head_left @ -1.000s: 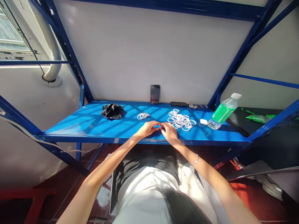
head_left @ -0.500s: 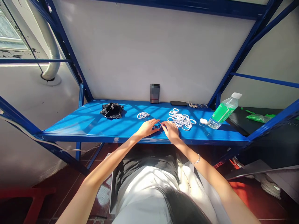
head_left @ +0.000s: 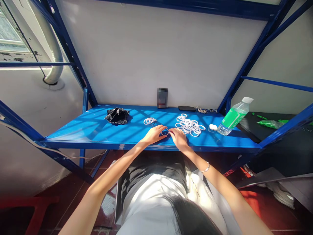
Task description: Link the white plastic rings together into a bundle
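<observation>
Both hands pinch one white ring

The ring (head_left: 165, 132) sits between the two hands, just above the front part of the shelf (head_left: 97, 130). The left hand (head_left: 154, 134) closes thumb and forefinger on its left side, and the right hand (head_left: 179, 138) closes its fingertips on the right side. The view is too small to show how the pads lie on the ring.

The ring looks thin, light and probably bendy, so it would likely flex under a hard squeeze. It looks smooth enough to slip from the pads. A hold on opposite sides of the rim, as here, suits it best.

Just beyond the right hand lies a loose pile (head_left: 189, 125) of the same rings. A smaller cluster (head_left: 150, 121) lies beyond the left hand, apart from the pile. Further left is a crumpled black bag (head_left: 117, 116). To the right are a small white case (head_left: 213, 127) and a tilted bottle (head_left: 233, 117) with a green label. A dark phone (head_left: 186, 108) lies flat at the back by the wall
</observation>
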### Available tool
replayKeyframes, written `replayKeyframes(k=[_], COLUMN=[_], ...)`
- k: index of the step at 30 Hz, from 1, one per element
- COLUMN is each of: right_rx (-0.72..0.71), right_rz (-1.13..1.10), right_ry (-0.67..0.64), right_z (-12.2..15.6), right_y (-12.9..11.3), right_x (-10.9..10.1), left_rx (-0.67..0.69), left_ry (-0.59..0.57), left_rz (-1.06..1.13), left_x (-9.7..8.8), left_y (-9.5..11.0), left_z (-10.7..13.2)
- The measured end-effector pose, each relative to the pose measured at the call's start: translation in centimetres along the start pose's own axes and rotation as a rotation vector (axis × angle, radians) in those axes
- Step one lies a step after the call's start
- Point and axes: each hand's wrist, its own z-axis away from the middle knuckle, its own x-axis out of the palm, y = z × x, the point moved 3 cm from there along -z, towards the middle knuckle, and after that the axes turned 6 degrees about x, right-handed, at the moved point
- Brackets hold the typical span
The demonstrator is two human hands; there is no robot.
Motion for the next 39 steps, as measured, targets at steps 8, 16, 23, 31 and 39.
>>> replayKeyframes(k=[8, 16, 23, 31, 39], right_rx=[-0.022, 0.0, -0.007, -0.006, 0.015], right_rz=[0.038, 0.042, 0.069, 0.089, 0.098], right_ry=[-0.007, -0.003, -0.001, -0.013, -0.041], right_z=[-0.01, 0.05, 0.07, 0.09, 0.05], right_y=[0.09, 0.36, 0.2, 0.07, -0.13], right_x=[0.13, 0.28, 0.27, 0.21, 0.03], left_rx=[0.004, 0.0, 0.004, 0.026, 0.031], left_ry=[-0.025, -0.047, -0.048, -0.047, -0.053], left_rz=[-0.011, 0.017, 0.013, 0.024, 0.046], left_x=[0.08, 0.02, -0.06, 0.11, 0.12], left_y=[0.0, 0.01, 0.07, -0.1, -0.18], left_z=[0.06, 0.08, 0.1, 0.15, 0.14])
